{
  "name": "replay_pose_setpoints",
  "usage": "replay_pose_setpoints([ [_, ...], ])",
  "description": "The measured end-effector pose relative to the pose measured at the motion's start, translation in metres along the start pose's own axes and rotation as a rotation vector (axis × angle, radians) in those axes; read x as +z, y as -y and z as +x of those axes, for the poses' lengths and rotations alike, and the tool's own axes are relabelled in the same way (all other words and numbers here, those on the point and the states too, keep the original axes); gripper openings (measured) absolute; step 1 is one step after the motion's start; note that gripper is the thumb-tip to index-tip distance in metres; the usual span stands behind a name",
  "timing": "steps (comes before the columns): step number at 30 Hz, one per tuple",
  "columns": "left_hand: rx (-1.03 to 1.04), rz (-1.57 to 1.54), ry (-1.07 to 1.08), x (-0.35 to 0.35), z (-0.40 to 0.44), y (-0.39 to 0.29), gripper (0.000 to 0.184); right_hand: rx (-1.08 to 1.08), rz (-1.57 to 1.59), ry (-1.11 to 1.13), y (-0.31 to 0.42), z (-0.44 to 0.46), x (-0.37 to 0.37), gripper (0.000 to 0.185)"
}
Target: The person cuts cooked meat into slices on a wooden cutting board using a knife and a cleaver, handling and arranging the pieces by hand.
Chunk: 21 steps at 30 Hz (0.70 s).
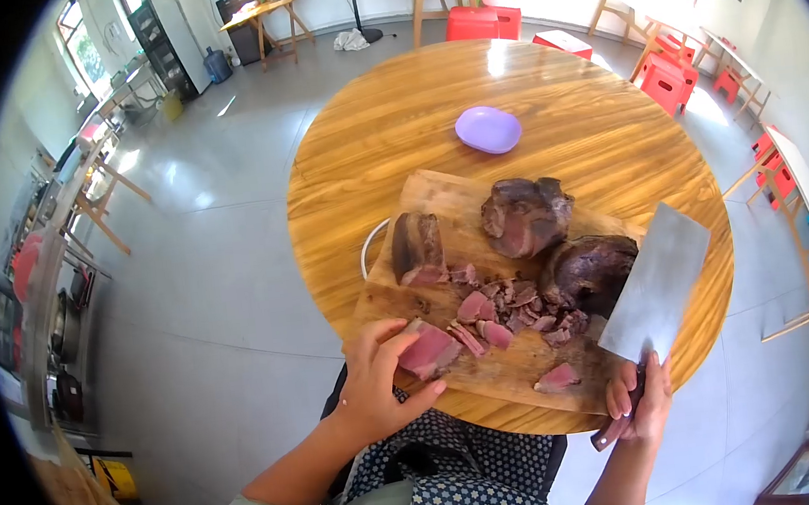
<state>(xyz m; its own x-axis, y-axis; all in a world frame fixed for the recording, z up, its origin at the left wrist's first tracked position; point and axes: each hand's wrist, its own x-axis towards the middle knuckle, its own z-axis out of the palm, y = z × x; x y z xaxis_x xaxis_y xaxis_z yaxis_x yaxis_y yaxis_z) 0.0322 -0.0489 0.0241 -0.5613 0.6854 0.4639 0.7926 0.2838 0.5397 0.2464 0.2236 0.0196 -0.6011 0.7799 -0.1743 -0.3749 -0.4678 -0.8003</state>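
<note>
Head view: left hand held the pink meat block between thumb and fingers, near left on the board, right hand gripping the raised cleaver; clean slicing likely wanted tucked fingertips and a squared blade.

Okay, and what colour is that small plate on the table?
The plate is light purple, a plain lilac, as the head view shows.

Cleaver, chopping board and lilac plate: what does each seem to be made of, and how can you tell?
Cleaver blade: grey metal, likely steel, with a dull sheen. Its handle: brown, possibly wood. Chopping board: pale wood, matt, grain showing. Lilac plate: probably smooth plastic, by its even colour; ceramic is possible.
</note>
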Motion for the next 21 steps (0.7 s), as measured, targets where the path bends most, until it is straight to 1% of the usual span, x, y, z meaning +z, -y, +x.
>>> replay_pose_setpoints([
  [1, -0.014, -0.008, 0.001, 0.001, -0.001, 0.003, 0.064, 0.009, -0.013, -0.002, 0.004, -0.008, 0.000, 0.018],
  [3, 0.044, -0.046, -0.071, 0.006, -0.002, 0.012, 0.050, -0.072, -0.189, 0.124, 0.018, -0.028, 0.005, 0.042],
  [4, 0.042, -0.058, -0.065, 0.006, -0.002, 0.011, 0.050, -0.072, -0.197, 0.114, 0.027, -0.038, 0.015, 0.042],
  [6, 0.283, 0.164, -0.096, 0.007, 0.003, 0.003, 0.039, -0.005, -0.626, 0.302, 0.046, -0.054, 0.033, 0.047],
  [7, 0.289, 0.145, -0.085, 0.007, 0.010, -0.010, 0.028, 0.001, -0.686, 0.433, 0.051, -0.055, 0.031, 0.035],
  [8, 0.288, 0.140, -0.098, 0.010, 0.015, -0.015, 0.028, 0.024, -0.705, 0.485, 0.053, -0.056, 0.039, 0.033],
  [10, 0.378, 0.287, -0.002, 0.015, 0.026, -0.020, 0.022, 0.064, -0.724, 0.467, 0.053, -0.060, 0.051, 0.032],
  [11, 0.379, 0.294, 0.075, 0.012, 0.033, -0.022, 0.021, 0.041, -0.719, 0.437, 0.049, -0.060, 0.055, 0.031],
  [12, 0.388, 0.283, 0.069, 0.015, 0.043, -0.023, 0.021, 0.103, -0.647, 0.338, 0.046, -0.064, 0.056, 0.039],
  [14, 0.395, 0.265, 0.084, 0.020, 0.054, -0.029, 0.026, 0.008, -0.615, 0.379, 0.038, -0.060, 0.052, 0.037],
  [15, 0.397, 0.258, 0.086, 0.020, 0.053, -0.030, 0.026, 0.008, -0.618, 0.371, 0.037, -0.062, 0.052, 0.037],
  [18, 0.385, 0.162, 0.069, 0.014, 0.055, -0.023, 0.029, -0.032, -0.559, 0.360, 0.034, -0.060, 0.049, 0.035],
  [19, 0.390, 0.167, 0.075, 0.010, 0.052, -0.017, 0.029, -0.061, -0.635, 0.370, 0.035, -0.060, 0.046, 0.032],
  [20, 0.355, 0.115, -0.014, 0.005, 0.044, -0.011, 0.030, -0.084, -0.712, 0.381, 0.035, -0.060, 0.044, 0.030],
  [21, 0.314, 0.065, -0.104, 0.001, 0.036, -0.005, 0.031, -0.059, -0.675, 0.288, 0.038, -0.063, 0.050, 0.033],
])
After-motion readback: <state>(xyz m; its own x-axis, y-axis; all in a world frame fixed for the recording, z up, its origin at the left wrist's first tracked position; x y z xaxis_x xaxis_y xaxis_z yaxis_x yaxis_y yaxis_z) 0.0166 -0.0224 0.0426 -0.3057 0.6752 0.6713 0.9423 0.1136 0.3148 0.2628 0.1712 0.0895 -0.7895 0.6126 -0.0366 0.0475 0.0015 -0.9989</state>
